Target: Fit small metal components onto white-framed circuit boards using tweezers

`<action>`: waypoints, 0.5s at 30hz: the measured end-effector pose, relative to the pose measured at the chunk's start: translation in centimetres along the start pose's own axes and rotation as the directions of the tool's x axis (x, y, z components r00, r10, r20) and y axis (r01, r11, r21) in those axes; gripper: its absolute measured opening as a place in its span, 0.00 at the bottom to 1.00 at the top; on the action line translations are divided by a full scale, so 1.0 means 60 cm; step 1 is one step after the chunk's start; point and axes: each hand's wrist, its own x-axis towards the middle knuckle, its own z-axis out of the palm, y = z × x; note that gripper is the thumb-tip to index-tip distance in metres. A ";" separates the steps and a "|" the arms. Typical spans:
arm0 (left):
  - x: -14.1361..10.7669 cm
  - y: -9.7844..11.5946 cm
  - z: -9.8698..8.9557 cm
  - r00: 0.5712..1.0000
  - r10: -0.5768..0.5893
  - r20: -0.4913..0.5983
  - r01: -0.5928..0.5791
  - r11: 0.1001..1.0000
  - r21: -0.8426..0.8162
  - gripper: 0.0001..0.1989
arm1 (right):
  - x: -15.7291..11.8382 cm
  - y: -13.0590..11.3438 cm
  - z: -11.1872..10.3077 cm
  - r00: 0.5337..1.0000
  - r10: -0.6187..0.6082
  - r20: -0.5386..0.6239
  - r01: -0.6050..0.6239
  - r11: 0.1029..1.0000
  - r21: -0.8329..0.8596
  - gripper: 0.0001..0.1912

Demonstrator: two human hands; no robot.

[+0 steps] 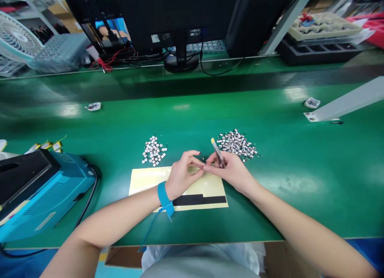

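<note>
My left hand (183,173) is closed in a pinch of thumb and index finger above a pale yellow sheet (147,180). Its fingertips meet those of my right hand (235,172), and whatever small thing is between them is too small to make out. A pair of tweezers (218,151) with a yellow end points up out of my right hand. Black strips (192,199) lie along the sheet's near edge. Small silvery parts with dark leads form one pile (154,151) beyond my left hand and a bigger pile (238,144) beyond my right hand. A blue wrist strap (163,197) circles my left wrist.
A blue-and-black machine (45,194) occupies the left side, with a black cable beside it. At the back stands a monitor (180,14). A grey metal leg (351,98) slants in from the right. Small white bundles (95,106) lie farther out on the green mat (186,114).
</note>
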 end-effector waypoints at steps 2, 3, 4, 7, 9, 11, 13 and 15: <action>0.012 0.003 -0.014 0.995 0.041 0.094 -0.054 0.988 0.141 0.21 | 0.000 -0.001 -0.007 0.997 -0.049 -0.061 0.041 0.990 -0.132 0.11; 0.020 0.004 -0.026 0.988 0.046 0.151 -0.084 0.964 0.252 0.21 | 0.002 -0.001 -0.013 0.989 -0.092 -0.116 0.066 0.975 -0.213 0.10; 0.029 0.005 -0.043 0.977 0.034 0.210 -0.113 0.920 0.376 0.22 | 0.004 -0.001 -0.021 0.970 -0.160 -0.183 0.097 0.945 -0.312 0.10; 0.055 0.005 -0.104 0.944 -0.105 0.311 -0.152 0.699 0.699 0.20 | 0.010 0.001 -0.042 0.877 -0.388 -0.285 0.155 0.788 -0.596 0.09; 0.069 -0.001 -0.138 0.938 -0.195 0.288 -0.138 0.552 0.823 0.18 | 0.009 0.002 -0.049 0.868 -0.418 -0.267 0.159 0.746 -0.647 0.10; 0.077 -0.009 -0.156 0.939 -0.231 0.256 -0.125 0.466 0.876 0.16 | 0.005 0.003 -0.046 0.897 -0.372 -0.239 0.159 0.776 -0.611 0.10; 0.082 -0.015 -0.160 0.933 -0.256 0.253 -0.123 0.432 0.893 0.13 | -0.001 0.006 -0.038 0.915 -0.352 -0.195 0.184 0.797 -0.576 0.09; 0.085 -0.014 -0.154 0.921 -0.287 0.262 -0.121 0.429 0.895 0.11 | -0.004 0.010 -0.031 0.922 -0.356 -0.154 0.214 0.798 -0.564 0.11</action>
